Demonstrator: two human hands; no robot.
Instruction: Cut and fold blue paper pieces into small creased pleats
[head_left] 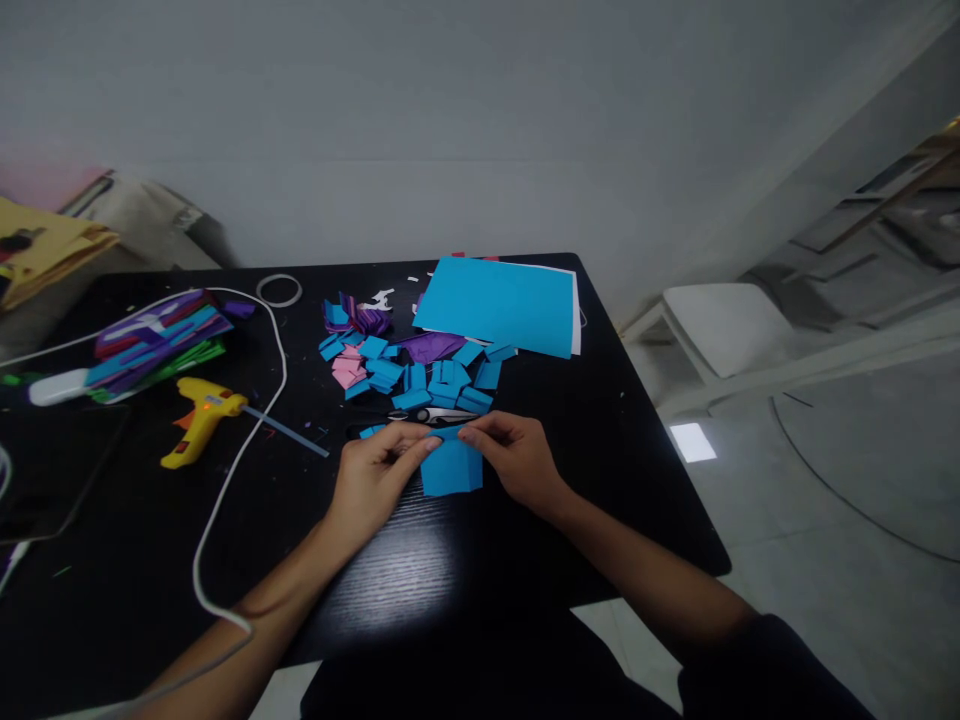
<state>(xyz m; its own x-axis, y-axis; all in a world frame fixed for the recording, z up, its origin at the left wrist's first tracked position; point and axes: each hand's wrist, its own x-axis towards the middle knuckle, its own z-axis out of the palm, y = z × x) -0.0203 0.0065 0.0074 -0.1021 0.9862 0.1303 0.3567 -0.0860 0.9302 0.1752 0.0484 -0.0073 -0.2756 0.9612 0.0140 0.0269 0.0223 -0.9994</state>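
Note:
Between my two hands is a small piece of blue paper (452, 472), creased lengthwise near its right side. My left hand (379, 470) pinches its top left edge between thumb and fingers. At the top right edge, my right hand (521, 460) grips it the same way. Just beyond the paper lie scissors (439, 414), partly hidden by my hands and by paper. Several small folded blue paper pieces (448, 380) are heaped behind them, with folded pink pieces (348, 368) and purple pieces (367, 318) to the left.
Blue sheets (499, 300) lie at the back right of the black table (600, 480). A yellow glue gun (199, 420) with a glue stick rests at left, near bundled coloured strips (161, 345). A white cable (217, 510) crosses my left forearm. A white stool (724, 320) stands right.

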